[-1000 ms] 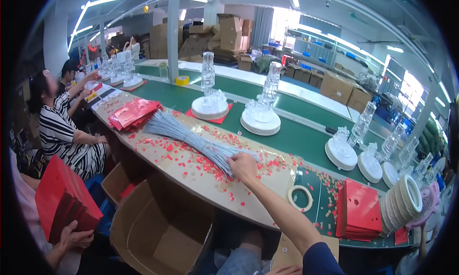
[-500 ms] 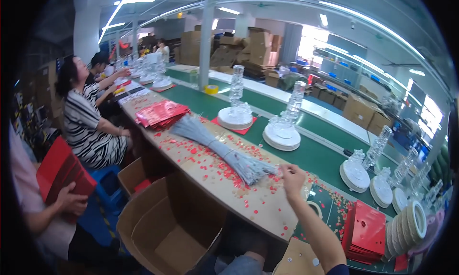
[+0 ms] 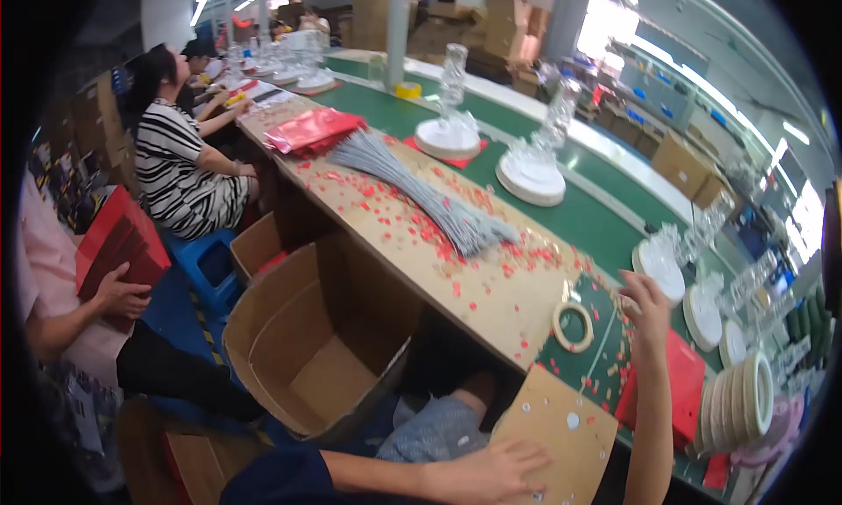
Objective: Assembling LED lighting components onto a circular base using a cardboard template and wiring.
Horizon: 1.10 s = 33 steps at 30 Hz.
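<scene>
My left hand point(image 3: 495, 470) lies with its fingers stretched over a brown board point(image 3: 561, 422) at the lower edge, which carries a few small pale discs. My right hand point(image 3: 645, 316) hovers above the green table surface, fingers apart and slightly bent, with nothing visible in them. Close to it is a stack of red sheets point(image 3: 675, 373), partly behind my forearm. A roll of tape point(image 3: 572, 327) lies flat to the left of that hand. Farther left, a tied bundle of grey strips point(image 3: 421, 193) rests among scattered red paper bits point(image 3: 456, 288).
Several clear columns on white round bases point(image 3: 531, 173) stand along the green surface point(image 3: 588, 224). Stacked tape rolls point(image 3: 737, 404) are at the right. A large open carton point(image 3: 307, 356) sits below the table. At left, a person holds red sheets point(image 3: 123, 242); another sits beyond.
My right hand has moved right, away from the grey bundle's end, and its fingers have spread. My left hand has come into view over the brown board. The view has tilted downward.
</scene>
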Motion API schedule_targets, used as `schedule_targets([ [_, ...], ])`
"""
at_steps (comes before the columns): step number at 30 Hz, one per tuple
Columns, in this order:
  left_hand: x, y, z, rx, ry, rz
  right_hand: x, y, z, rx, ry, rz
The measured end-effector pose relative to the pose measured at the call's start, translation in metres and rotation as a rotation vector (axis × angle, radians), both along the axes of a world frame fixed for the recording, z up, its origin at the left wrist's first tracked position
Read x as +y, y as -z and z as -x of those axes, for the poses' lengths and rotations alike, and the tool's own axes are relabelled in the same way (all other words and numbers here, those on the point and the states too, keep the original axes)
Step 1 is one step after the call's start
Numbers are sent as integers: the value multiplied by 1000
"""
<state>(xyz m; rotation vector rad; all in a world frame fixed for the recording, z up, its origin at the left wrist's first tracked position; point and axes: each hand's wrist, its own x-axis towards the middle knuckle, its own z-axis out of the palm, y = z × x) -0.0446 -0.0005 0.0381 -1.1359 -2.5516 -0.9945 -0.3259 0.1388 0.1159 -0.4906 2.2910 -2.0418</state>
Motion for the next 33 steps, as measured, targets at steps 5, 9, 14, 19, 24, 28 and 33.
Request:
schedule_targets([
  [5,1,-1,-4,-116,-28,71,-49,68,-10,321,-292,-716],
  [9,4,-8,-1,-171,-14,108,-90,109,-2,701,-67,-861],
  [14,5,-6,-1,-164,-3,63,-102,110,36,578,-64,-1204],
  [19,6,7,-5,-150,-10,8,-75,101,46,627,-82,-910],
  [24,1,-4,-7,-53,-50,-38,-54,65,46,7,-215,-294],
  [28,3,-2,-6,-90,-51,-8,-41,59,50,-139,-88,-78],
  [33,5,5,-3,-174,3,-2,-8,59,41,-186,21,232],
])
